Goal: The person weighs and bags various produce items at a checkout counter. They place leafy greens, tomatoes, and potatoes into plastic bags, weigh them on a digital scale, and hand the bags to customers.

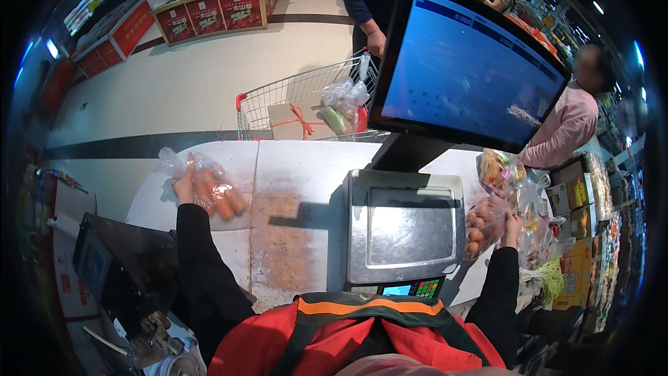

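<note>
At the left end of the counter, my left hand [183, 186] grips a clear plastic bag of carrots [222, 193] near its gathered top. The bag rests on the white surface. On the other side, my right hand [512, 228] holds a clear bag of eggs [481, 230], just right of the weighing scale [412, 224]. The scale's metal pan carries nothing. Its small display [396, 290] and keypad [429, 287] face me, partly hidden by my apron. A large monitor [469, 70] on a black post rises behind the pan.
Bagged goods [529, 219] and green stalks [550, 274] crowd the right side. A shopping cart [308, 89] with a carton and bagged vegetables stands beyond the counter [282, 167]. One person [370, 31] is at the cart; another, in a pink top [558, 120], is behind the monitor.
</note>
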`<state>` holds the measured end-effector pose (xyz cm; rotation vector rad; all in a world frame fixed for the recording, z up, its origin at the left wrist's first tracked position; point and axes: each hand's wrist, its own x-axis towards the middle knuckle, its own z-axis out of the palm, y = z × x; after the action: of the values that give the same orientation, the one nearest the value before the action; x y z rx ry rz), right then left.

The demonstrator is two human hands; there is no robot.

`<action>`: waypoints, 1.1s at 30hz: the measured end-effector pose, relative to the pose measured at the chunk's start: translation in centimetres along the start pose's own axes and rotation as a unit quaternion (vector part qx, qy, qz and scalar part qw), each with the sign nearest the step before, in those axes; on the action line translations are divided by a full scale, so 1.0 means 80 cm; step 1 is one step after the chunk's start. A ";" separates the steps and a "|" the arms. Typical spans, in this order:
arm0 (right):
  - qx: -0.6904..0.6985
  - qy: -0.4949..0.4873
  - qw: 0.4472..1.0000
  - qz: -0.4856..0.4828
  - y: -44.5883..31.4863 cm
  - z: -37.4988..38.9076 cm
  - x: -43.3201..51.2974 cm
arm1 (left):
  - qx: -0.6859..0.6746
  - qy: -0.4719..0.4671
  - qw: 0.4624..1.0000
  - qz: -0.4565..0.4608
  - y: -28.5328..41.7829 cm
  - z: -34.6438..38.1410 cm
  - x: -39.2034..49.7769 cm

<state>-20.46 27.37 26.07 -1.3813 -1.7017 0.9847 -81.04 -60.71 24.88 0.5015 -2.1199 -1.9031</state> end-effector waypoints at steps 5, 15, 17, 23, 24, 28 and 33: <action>-0.039 -0.038 0.997 -0.063 -0.016 0.018 -0.011 | -0.114 0.016 0.993 -0.042 0.028 0.018 -0.027; -0.121 -0.031 0.985 -0.117 -0.026 0.050 -0.049 | -0.155 -0.139 0.950 0.231 0.066 0.015 -0.160; -0.129 -0.020 0.985 -0.112 -0.023 0.055 -0.050 | -0.173 -0.166 0.953 0.183 0.071 0.007 -0.176; -0.187 -0.027 0.976 -0.112 0.001 0.071 -0.040 | -0.357 -0.178 0.917 0.003 0.117 -0.006 -0.265; -0.169 -0.039 0.980 -0.100 0.006 0.075 -0.040 | -0.374 -0.189 0.908 -0.010 0.131 -0.008 -0.287; -0.199 -0.044 0.971 -0.126 0.028 0.084 -0.045 | -0.282 -0.177 0.942 0.049 0.181 -0.017 -0.373; -0.250 -0.057 0.960 -0.109 0.043 0.092 -0.066 | -0.182 -0.155 0.964 0.116 0.205 -0.037 -0.446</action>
<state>-24.67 21.77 19.35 -1.4167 -2.2418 0.5339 -48.82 -47.27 43.06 -0.1239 -1.8231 -2.2681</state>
